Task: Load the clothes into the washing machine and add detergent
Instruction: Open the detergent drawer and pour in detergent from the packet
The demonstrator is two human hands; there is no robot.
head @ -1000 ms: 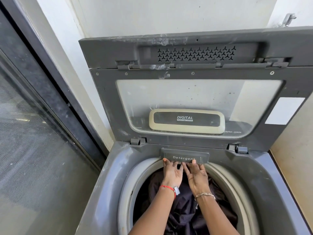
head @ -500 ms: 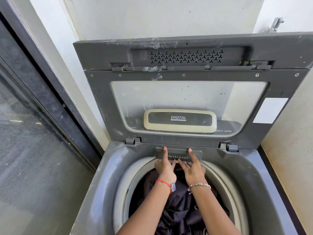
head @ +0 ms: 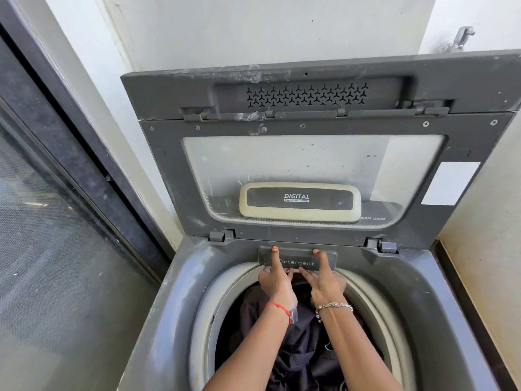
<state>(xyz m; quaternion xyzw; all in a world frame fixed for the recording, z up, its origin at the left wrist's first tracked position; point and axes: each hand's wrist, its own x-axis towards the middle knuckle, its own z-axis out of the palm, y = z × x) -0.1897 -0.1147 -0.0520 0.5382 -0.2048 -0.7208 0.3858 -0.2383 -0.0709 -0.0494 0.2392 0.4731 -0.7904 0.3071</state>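
The grey top-loading washing machine [head: 174, 292] stands with its lid [head: 310, 165] raised. Dark clothes [head: 304, 348] lie in the drum under my forearms. At the back of the drum opening sits the drawer marked "Detergent" [head: 296, 255]. My left hand [head: 277, 283] holds its left part, thumb up on the front face and fingers tucked below the lower edge. My right hand [head: 327, 283] holds the right part the same way, thumb on the face and fingers at the underside. No detergent container is in view.
A dark-framed glass door [head: 70, 221] runs along the left of the machine. White wall rises behind the lid, and a beige wall [head: 485, 263] is close on the right. A metal tap fitting [head: 459, 38] sticks out at the top right.
Both hands have shifted up on the detergent drawer: the thumbs, earlier below it, now lie on its front face. The view has also moved slightly.
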